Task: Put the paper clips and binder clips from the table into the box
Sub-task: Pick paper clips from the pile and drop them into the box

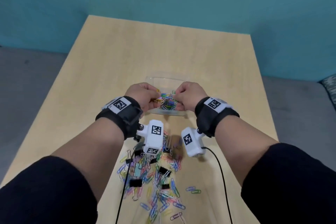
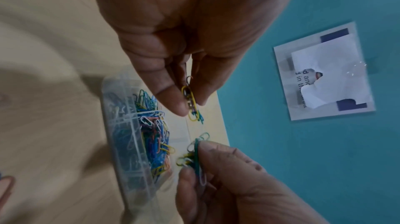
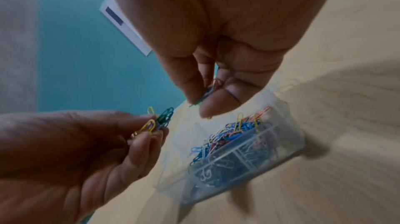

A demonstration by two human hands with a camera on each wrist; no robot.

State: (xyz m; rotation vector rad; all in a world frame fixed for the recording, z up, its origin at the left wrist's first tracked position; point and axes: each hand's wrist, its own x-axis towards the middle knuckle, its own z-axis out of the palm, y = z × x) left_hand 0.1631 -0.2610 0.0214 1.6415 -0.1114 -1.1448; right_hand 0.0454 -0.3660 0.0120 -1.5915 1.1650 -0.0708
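A clear plastic box (image 1: 164,113) stands mid-table, with coloured paper clips (image 1: 168,103) heaped inside. Both hands hover over it. My left hand (image 1: 154,96) pinches a small bunch of yellow and teal paper clips (image 2: 192,107) between thumb and fingers. My right hand (image 1: 177,95) pinches another bunch, green and white paper clips (image 2: 197,156), at the box's right side. In the right wrist view the box (image 3: 288,144) lies just below both hands' fingertips (image 3: 207,109). A loose pile of paper clips (image 1: 160,192) and black binder clips (image 1: 136,183) lies on the table nearer to me.
Two black cables (image 1: 222,178) trail from the wrist cameras across the pile. The wooden table (image 1: 163,51) stands against a teal wall, with grey floor at both sides. A white printed sheet (image 2: 322,72) hangs on that wall.
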